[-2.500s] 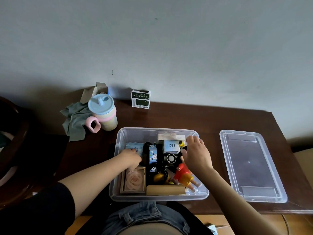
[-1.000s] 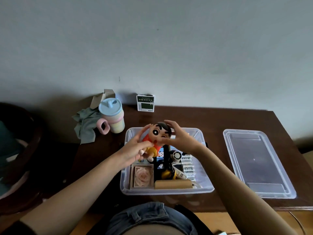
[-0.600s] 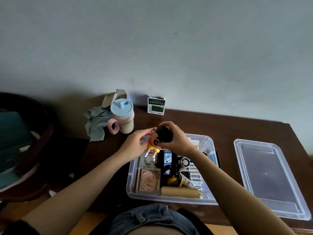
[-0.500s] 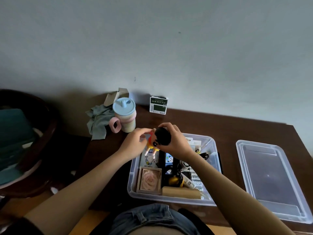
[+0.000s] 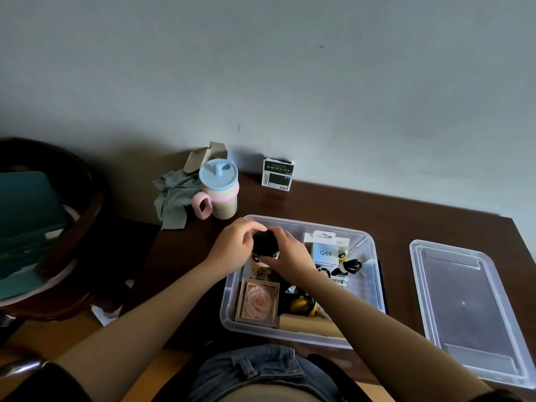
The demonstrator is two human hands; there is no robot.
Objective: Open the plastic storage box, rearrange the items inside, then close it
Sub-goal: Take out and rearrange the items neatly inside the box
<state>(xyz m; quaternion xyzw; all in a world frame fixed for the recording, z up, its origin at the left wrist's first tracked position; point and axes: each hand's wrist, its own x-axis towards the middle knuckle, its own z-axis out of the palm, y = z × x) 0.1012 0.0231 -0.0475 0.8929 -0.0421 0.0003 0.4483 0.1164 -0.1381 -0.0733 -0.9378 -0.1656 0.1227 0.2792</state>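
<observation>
The clear plastic storage box (image 5: pixel 372 258) stands open on the dark wooden table, its lid (image 5: pixel 470 309) lying flat to the right. Both hands hold a black-haired cartoon figure (image 5: pixel 263 244) over the box's far left corner: my left hand (image 5: pixel 232 248) grips its left side, my right hand (image 5: pixel 285 256) curls over its head and right side. Most of the figure is hidden by the fingers. Inside the box lie a framed pink rose (image 5: pixel 258 301), a wooden block (image 5: pixel 307 324), a white Q88 carton (image 5: pixel 325 252) and black cables (image 5: pixel 349 265).
A pastel cup with a blue lid and pink handle (image 5: pixel 219 190) stands behind the box beside a grey cloth (image 5: pixel 174 198) and an open cardboard carton. A green-and-white packet (image 5: pixel 278 175) leans at the wall. A dark wooden chair (image 5: pixel 49 227) stands at the left.
The figure was lifted out of the box with both hands, turned over, and has come down into the box's far left corner. The camera view has shifted left.
</observation>
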